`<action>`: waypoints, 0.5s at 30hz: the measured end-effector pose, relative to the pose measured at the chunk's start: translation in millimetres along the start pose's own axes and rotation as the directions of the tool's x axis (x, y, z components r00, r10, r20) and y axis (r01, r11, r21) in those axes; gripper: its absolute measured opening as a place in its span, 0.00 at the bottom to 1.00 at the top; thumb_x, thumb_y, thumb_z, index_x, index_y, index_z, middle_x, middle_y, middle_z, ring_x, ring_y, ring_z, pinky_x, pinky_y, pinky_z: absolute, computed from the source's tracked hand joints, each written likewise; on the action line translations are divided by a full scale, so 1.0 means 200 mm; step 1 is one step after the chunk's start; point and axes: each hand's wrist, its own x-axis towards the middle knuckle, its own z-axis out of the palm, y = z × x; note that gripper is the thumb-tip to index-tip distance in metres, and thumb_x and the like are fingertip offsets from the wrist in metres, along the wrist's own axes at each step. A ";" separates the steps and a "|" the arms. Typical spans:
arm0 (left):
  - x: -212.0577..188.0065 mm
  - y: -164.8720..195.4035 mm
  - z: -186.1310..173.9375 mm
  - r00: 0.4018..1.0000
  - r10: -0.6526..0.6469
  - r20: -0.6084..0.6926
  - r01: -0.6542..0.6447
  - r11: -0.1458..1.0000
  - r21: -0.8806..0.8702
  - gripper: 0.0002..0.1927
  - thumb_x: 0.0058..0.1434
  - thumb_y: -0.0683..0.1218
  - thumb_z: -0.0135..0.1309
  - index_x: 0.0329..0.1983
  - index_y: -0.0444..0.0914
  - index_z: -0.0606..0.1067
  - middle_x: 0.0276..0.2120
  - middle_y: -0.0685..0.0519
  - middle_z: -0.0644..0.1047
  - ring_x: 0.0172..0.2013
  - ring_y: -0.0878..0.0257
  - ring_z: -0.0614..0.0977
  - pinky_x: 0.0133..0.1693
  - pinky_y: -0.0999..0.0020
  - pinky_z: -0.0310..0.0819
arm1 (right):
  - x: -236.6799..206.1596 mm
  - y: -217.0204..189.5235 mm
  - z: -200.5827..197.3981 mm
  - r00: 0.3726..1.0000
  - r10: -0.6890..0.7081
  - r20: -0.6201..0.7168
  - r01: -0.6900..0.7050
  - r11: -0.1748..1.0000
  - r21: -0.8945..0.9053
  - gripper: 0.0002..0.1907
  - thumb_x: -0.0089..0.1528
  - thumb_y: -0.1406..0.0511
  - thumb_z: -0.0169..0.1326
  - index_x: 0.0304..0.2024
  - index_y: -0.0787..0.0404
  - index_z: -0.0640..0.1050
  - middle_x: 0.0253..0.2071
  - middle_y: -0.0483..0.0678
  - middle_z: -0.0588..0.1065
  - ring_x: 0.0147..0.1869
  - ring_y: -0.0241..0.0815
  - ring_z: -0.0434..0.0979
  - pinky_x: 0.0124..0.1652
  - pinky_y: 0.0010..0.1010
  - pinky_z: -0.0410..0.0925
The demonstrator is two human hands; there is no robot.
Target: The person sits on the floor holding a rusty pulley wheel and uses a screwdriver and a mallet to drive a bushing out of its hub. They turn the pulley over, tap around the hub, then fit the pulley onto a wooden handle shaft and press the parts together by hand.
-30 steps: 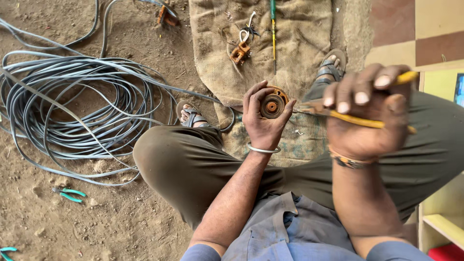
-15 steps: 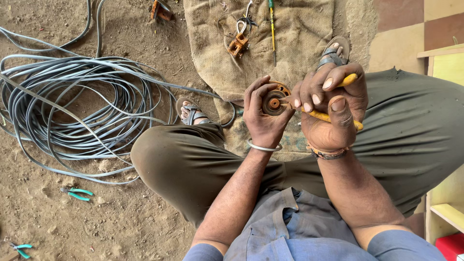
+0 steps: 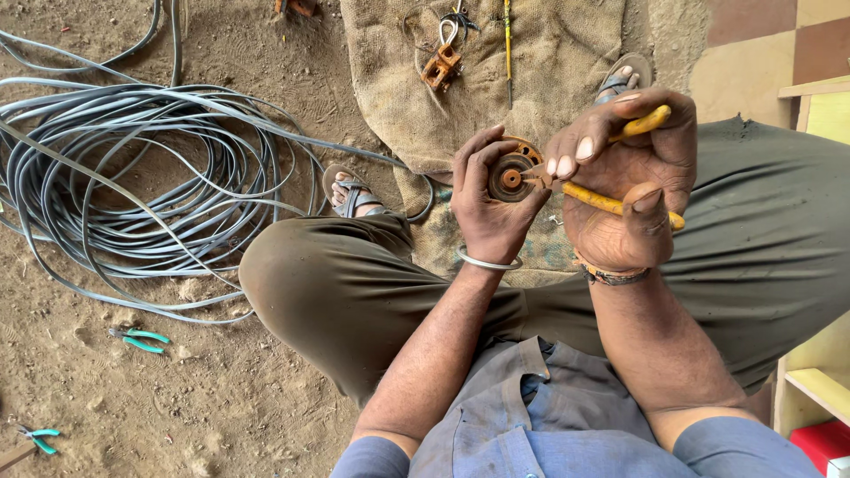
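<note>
Round rusty disc part sits gripped in left hand fingers, above the lap. Right hand fingers closed on yellow-handled pliers; nose now at the disc hub, having closed in from the right. Sacking, grey cable coil beyond.

The left hand wraps around the round rusty part, so its back and lower side are hidden, and the tips of the yellow-handled pliers are too small to tell if they pinch anything. The right hand covers the middle of the pliers' handles. The grey cable coil runs off the left edge, the small pliers with green handles are cut at the bottom-left corner, and the tools on the sack at the top are too small to name.
</note>
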 end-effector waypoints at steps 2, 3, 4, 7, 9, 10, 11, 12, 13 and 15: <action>0.00 0.00 0.00 1.000 -0.002 0.002 0.002 1.000 0.001 0.29 0.50 0.44 0.74 0.53 0.39 0.75 0.60 0.47 0.74 0.61 0.54 0.79 0.61 0.62 0.79 | 0.00 0.00 0.00 1.000 0.007 -0.015 -0.007 1.000 0.003 0.32 0.66 0.50 0.63 0.60 0.63 0.67 0.41 0.50 0.72 0.39 0.37 0.71 0.42 0.30 0.68; 0.00 0.00 0.00 1.000 -0.002 0.002 0.002 1.000 0.002 0.29 0.50 0.44 0.74 0.53 0.39 0.75 0.60 0.47 0.74 0.61 0.54 0.79 0.61 0.62 0.79 | 0.01 0.00 0.00 1.000 0.012 -0.022 -0.012 1.000 0.006 0.33 0.66 0.50 0.63 0.61 0.63 0.67 0.41 0.50 0.71 0.39 0.37 0.71 0.42 0.30 0.68; 0.00 0.00 0.00 1.000 0.002 0.003 -0.002 1.000 0.003 0.29 0.49 0.44 0.74 0.53 0.39 0.75 0.60 0.47 0.74 0.61 0.54 0.79 0.61 0.62 0.79 | 0.01 0.00 0.01 0.999 0.020 -0.026 -0.019 1.000 0.013 0.34 0.66 0.50 0.64 0.63 0.63 0.67 0.41 0.49 0.71 0.40 0.37 0.71 0.43 0.30 0.68; 0.00 0.00 0.00 1.000 0.002 0.005 -0.002 1.000 0.004 0.29 0.49 0.43 0.74 0.53 0.39 0.75 0.60 0.47 0.74 0.61 0.54 0.79 0.62 0.61 0.79 | 0.03 0.00 0.02 1.000 -0.006 0.004 0.006 1.000 -0.031 0.39 0.65 0.51 0.64 0.70 0.60 0.63 0.47 0.50 0.71 0.45 0.38 0.73 0.46 0.32 0.69; 0.00 0.00 0.00 1.000 -0.014 0.010 0.014 1.000 0.000 0.29 0.48 0.43 0.74 0.53 0.39 0.75 0.60 0.48 0.74 0.61 0.54 0.79 0.62 0.61 0.79 | 0.04 -0.01 0.02 1.000 -0.012 0.017 0.013 0.998 -0.056 0.41 0.64 0.51 0.65 0.72 0.59 0.62 0.50 0.50 0.71 0.47 0.38 0.74 0.48 0.32 0.70; 0.00 0.00 0.00 1.000 -0.003 0.011 0.003 1.000 0.004 0.29 0.48 0.43 0.74 0.53 0.39 0.75 0.60 0.47 0.74 0.61 0.54 0.79 0.62 0.61 0.79 | 0.04 -0.01 0.03 1.000 -0.002 0.013 0.003 0.998 -0.055 0.41 0.64 0.52 0.65 0.71 0.60 0.62 0.49 0.50 0.71 0.46 0.38 0.73 0.47 0.32 0.70; 0.00 0.00 0.00 1.000 0.008 0.013 -0.008 1.000 0.008 0.29 0.48 0.43 0.74 0.53 0.39 0.75 0.60 0.47 0.74 0.61 0.53 0.79 0.62 0.61 0.78 | 0.04 -0.02 0.03 1.000 0.005 0.010 -0.005 0.998 -0.056 0.41 0.64 0.52 0.65 0.70 0.60 0.62 0.48 0.50 0.71 0.45 0.38 0.73 0.47 0.32 0.70; 0.00 0.00 0.00 1.000 0.019 0.014 -0.019 1.000 0.011 0.29 0.47 0.43 0.73 0.53 0.38 0.75 0.60 0.47 0.74 0.62 0.53 0.78 0.62 0.60 0.78 | 0.03 -0.03 0.03 1.000 0.013 0.007 -0.013 0.998 -0.058 0.41 0.64 0.52 0.65 0.70 0.61 0.62 0.48 0.50 0.71 0.44 0.38 0.73 0.47 0.32 0.70; 0.00 0.00 0.00 1.000 0.005 0.015 -0.005 1.000 0.007 0.29 0.48 0.43 0.73 0.53 0.38 0.75 0.60 0.47 0.74 0.61 0.53 0.79 0.62 0.60 0.78 | 0.03 -0.03 0.03 1.000 0.022 0.006 -0.021 0.998 -0.062 0.40 0.64 0.52 0.65 0.70 0.60 0.62 0.47 0.51 0.71 0.44 0.38 0.73 0.46 0.32 0.70; 0.00 0.01 -0.01 1.000 -0.022 0.016 0.022 1.000 0.000 0.28 0.48 0.43 0.73 0.53 0.38 0.75 0.60 0.47 0.74 0.61 0.54 0.79 0.62 0.61 0.79 | 0.00 -0.04 0.03 1.000 0.029 0.011 -0.028 0.996 -0.087 0.40 0.64 0.51 0.66 0.69 0.59 0.62 0.46 0.51 0.71 0.43 0.38 0.72 0.44 0.31 0.70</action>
